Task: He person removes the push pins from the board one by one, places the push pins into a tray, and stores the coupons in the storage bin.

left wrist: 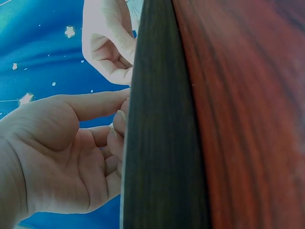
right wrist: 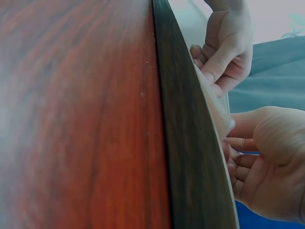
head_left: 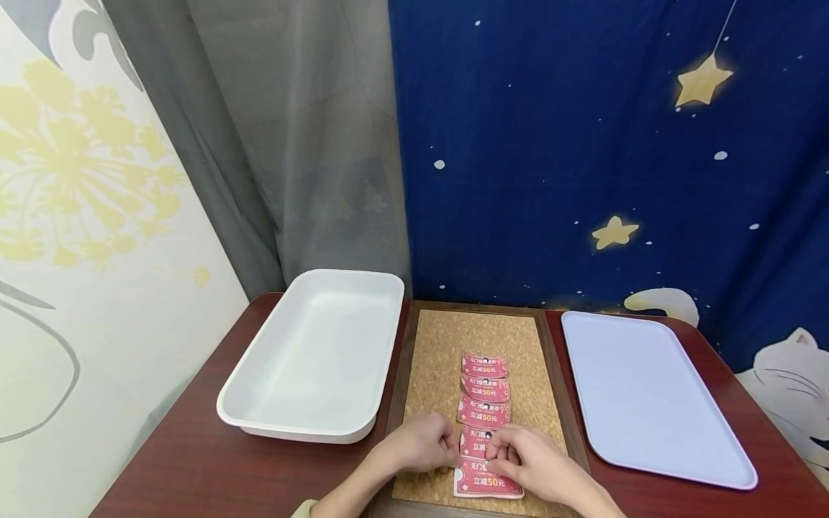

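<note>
Pink paper coupons overlap in a column on a wood-framed cork board. Small dark pins show near the top edges of the upper ones. At the left edge of the lowest coupon, my left hand pinches the paper between thumb and fingers. My right hand has thumb and fingertips together over that coupon's top middle, holding a tiny pin mostly hidden by the fingers. In the right wrist view, a raised paper edge bows between the two hands.
A deep white tub stands left of the board, and a flat pale-lilac tray lies to its right. All sit on a dark red wooden table. Grey and blue star-patterned curtains hang behind.
</note>
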Demonstrator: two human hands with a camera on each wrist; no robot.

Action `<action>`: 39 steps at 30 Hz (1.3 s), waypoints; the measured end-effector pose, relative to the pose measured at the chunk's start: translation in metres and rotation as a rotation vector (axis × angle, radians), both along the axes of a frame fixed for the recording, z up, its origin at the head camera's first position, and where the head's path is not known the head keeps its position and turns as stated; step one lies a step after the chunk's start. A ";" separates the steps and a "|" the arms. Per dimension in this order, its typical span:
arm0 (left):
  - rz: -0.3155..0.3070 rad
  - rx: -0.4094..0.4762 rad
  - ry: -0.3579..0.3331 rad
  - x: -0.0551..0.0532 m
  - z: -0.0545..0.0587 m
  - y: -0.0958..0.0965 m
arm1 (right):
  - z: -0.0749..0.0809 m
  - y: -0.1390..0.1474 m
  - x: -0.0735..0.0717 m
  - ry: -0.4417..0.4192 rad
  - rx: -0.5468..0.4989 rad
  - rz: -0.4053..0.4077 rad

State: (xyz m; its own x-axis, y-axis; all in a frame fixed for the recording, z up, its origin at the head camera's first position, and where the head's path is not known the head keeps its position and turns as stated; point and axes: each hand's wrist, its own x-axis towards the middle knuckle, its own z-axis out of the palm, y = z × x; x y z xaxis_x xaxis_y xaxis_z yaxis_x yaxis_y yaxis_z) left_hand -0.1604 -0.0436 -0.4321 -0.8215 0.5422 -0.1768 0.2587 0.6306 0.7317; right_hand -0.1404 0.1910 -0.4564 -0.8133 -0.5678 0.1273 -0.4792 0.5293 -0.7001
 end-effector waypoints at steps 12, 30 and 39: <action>0.015 0.017 -0.068 -0.001 -0.005 0.000 | 0.001 -0.008 0.005 -0.005 0.078 -0.103; 0.030 0.053 -0.110 -0.002 -0.006 -0.001 | 0.002 -0.013 0.005 -0.010 0.113 -0.140; 0.037 0.080 -0.139 -0.002 -0.005 0.000 | 0.000 -0.012 0.006 0.024 0.115 -0.146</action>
State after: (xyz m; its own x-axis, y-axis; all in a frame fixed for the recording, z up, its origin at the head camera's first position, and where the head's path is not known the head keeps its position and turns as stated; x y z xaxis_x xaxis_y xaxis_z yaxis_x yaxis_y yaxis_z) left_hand -0.1620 -0.0437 -0.4371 -0.8117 0.5290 -0.2476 0.1292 0.5760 0.8072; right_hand -0.1340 0.1792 -0.4565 -0.8855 -0.4561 0.0889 -0.4075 0.6702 -0.6203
